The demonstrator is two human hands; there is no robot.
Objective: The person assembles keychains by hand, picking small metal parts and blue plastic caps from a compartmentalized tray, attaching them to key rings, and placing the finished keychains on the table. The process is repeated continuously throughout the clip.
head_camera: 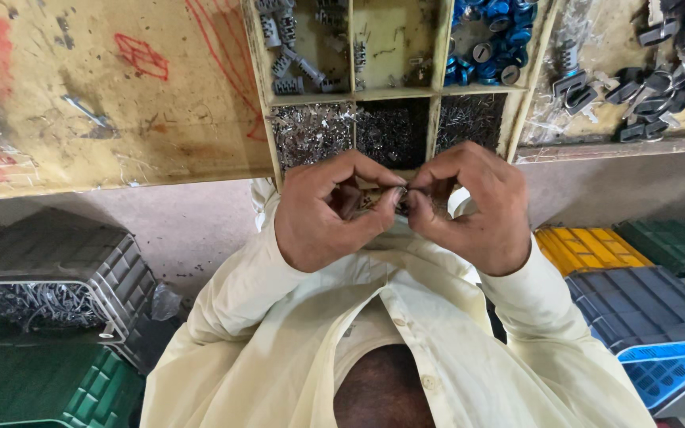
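hard to read: the small metal part (396, 195) pinched between both hands is mostly covered by fingertips, so its shape can't be made out. the part sits dead centre, just in front of the tray's near edge, above the person's chest. workbench (81, 103) is cut off at top and left, crates on both sides run out of frame.

around, big to small: worn yellowish workbench with red scribbles; cream shirt (279, 349) fills the bottom; grey crate (81, 254) at left holding a heap of metal bits, green crate (41, 388) below it; at right, yellow crate (588, 247), dark green crate (675, 242), grey-blue crate (644, 305), blue basket (663, 372). wooden divider tray (438, 95) on the bench: near cells full of tiny silver and dark pins, far cells hold grey metal fittings and blue caps (489, 36). black clips (660, 63) piled at far right of the bench.

hands block the tray's near rim.

left hand (323, 214): curled tight, thumb and forefinger closed on the part. right hand (477, 210): same, fingers narrow, pinching the part's other end. fingertips of both nearly touching.
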